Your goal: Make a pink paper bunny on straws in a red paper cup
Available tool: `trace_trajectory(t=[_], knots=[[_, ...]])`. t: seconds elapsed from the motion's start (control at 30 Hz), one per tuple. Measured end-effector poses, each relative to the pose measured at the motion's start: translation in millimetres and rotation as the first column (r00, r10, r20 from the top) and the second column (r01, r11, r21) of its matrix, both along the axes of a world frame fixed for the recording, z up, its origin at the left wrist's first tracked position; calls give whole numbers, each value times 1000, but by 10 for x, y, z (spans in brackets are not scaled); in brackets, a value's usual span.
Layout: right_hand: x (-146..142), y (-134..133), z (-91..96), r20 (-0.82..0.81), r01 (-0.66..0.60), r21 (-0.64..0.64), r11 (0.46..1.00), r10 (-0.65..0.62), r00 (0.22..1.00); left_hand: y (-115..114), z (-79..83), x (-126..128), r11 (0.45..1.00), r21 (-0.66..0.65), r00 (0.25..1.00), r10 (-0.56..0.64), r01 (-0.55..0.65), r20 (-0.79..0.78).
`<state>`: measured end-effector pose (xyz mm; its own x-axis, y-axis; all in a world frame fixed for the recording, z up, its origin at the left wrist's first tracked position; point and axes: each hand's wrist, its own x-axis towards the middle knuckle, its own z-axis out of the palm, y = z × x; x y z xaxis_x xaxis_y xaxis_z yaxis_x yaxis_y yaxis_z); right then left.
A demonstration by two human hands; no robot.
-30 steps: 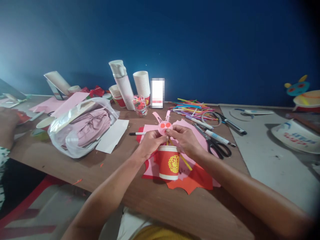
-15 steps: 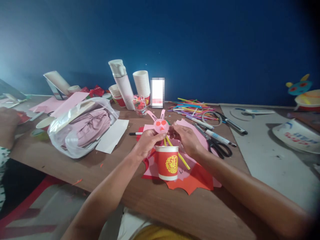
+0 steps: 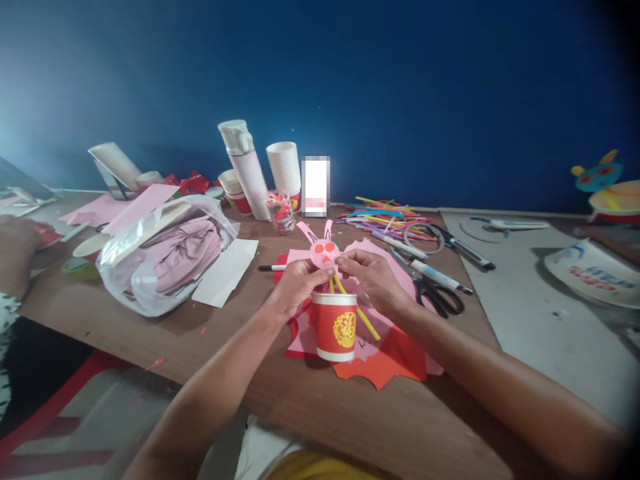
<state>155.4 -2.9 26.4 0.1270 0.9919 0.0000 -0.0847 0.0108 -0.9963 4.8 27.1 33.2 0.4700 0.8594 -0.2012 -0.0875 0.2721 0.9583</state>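
Note:
A pink paper rabbit head (image 3: 324,252) with long ears, orange eyes and a small orange nose stands above a red-and-white paper cup (image 3: 334,327) bearing a yellow emblem. My left hand (image 3: 300,283) pinches its lower left edge between thumb and fingers. At the lower right edge, the fingertips of my right hand (image 3: 367,270) are pressed together on the face. Two yellow straws (image 3: 369,323) show, one running up toward the head and one slanting down beside the cup. Pink and orange paper sheets (image 3: 385,363) with cut edges lie beneath the cup.
Scissors (image 3: 440,297), markers and a heap of coloured straws (image 3: 380,215) lie on the right. Behind stand a thermos (image 3: 246,177), stacked cups (image 3: 284,167) and a glass of scraps (image 3: 281,215). A plastic bag (image 3: 160,267) sits left, near another person's hand (image 3: 17,253).
My right hand has moved slightly left, and its fingertips now press on the rabbit head's lower right edge. The head has shifted a little. The cup stays in place.

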Motion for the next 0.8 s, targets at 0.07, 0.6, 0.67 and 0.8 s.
trace_trajectory(t=[0.07,0.6,0.67,0.8], knots=[[7,6,-3,-1,1,13,1000,-1,1000,-4,11,-7,1000,7,1000,-19,19,9],[58,5,13,177,-38,72,997,25,984,11,46,-20,986,20,986,167,-168,16],[154,48,13,211,-27,77,997,11,977,23,46,-33,982,26,982,189,-189,10],[347,135,28,276,-40,23,999,32,961,43,57,-43,979,37,980,200,-200,13]])
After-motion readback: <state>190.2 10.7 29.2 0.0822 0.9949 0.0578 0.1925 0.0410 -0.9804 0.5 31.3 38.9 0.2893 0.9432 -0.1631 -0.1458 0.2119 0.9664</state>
